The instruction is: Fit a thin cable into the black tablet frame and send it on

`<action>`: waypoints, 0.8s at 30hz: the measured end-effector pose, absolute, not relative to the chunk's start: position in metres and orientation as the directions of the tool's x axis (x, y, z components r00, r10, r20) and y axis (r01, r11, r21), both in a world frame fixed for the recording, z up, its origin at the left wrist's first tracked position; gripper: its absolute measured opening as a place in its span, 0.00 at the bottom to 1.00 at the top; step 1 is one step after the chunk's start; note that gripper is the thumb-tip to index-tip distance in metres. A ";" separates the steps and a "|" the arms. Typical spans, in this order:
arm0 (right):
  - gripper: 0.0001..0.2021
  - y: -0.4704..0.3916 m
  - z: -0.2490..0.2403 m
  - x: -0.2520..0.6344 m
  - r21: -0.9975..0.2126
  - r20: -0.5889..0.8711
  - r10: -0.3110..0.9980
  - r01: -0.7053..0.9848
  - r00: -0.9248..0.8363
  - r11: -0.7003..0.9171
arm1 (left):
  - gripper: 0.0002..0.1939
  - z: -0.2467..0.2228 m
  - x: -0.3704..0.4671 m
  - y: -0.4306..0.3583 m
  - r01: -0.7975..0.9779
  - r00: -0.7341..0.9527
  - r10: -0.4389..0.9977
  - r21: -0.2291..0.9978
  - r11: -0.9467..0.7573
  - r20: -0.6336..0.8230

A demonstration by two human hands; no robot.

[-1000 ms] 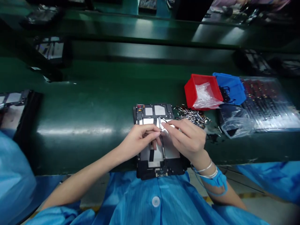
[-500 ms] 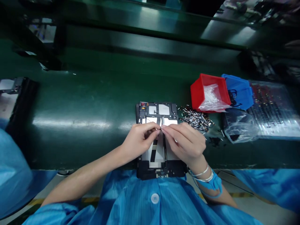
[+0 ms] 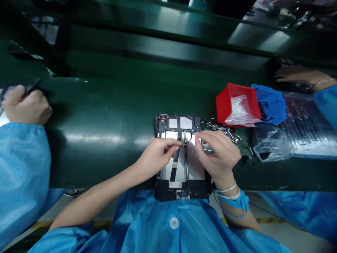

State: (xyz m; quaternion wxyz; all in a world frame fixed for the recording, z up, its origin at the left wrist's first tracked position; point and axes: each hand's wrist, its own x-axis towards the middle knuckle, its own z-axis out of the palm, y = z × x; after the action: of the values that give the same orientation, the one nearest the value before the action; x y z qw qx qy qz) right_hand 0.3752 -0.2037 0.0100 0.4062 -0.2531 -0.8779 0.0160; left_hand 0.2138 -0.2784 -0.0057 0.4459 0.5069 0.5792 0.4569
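Note:
An opened tablet-like device (image 3: 195, 168) with white panels, black ends and dark ribbon strips lies at the bench's front edge. Above its middle, a short thin black cable (image 3: 190, 140) curves between my hands. My left hand (image 3: 160, 154) pinches one end between thumb and index finger. Its other end runs to the fingertips of my right hand (image 3: 219, 153), which are closed in a pinch over the device's right side. Right of the device lies a pile of small metallic parts (image 3: 219, 127), partly behind my right hand.
A red bin (image 3: 223, 105) holding a plastic bag of white pieces stands beside a blue bin (image 3: 279, 105) with black cables. Farther right are a clear bag (image 3: 272, 144) and a wrapped tray (image 3: 310, 126) of thin parts. Other people's hands (image 3: 28, 107) are at left and far right.
My right hand has moved right, away from my left, and the black cable now shows between them. Other people's hands have come into view at both sides.

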 end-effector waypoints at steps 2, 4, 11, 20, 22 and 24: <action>0.10 -0.205 0.012 0.376 -0.212 0.734 0.429 0.422 -0.526 0.881 | 0.08 -0.005 0.213 -0.276 0.001 -0.102 0.975 0.981 0.196 -0.195; 0.11 -0.209 0.013 0.374 -0.168 0.729 0.356 0.352 -0.584 0.921 | 0.06 -0.004 0.212 -0.273 -0.163 -0.090 0.952 0.947 0.276 -0.293; 0.08 -0.209 0.005 0.365 -0.117 0.709 0.288 0.296 -0.644 0.948 | 0.13 -0.002 0.210 -0.268 -0.399 -0.023 0.920 0.848 0.350 -0.391; 0.04 -0.209 0.002 0.366 -0.157 0.597 0.338 0.306 -0.728 0.939 | 0.26 -0.006 0.214 -0.276 -0.190 -0.115 0.980 0.972 0.137 -0.160; 0.04 -0.208 0.001 0.367 -0.169 0.590 0.348 0.310 -0.729 0.936 | 0.26 -0.009 0.215 -0.277 -0.123 -0.124 0.986 0.988 0.094 -0.109; 0.04 -0.209 0.001 0.366 -0.159 0.588 0.352 0.323 -0.728 0.933 | 0.26 -0.010 0.216 -0.278 -0.077 -0.127 0.988 0.994 0.082 -0.092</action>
State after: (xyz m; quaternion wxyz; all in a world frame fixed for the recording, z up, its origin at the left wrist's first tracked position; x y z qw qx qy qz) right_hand 0.3658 -0.2095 0.0013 0.3206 -0.1816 -0.9294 0.0228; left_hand 0.2155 -0.2783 -0.0099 0.5051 0.4258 0.5349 0.5267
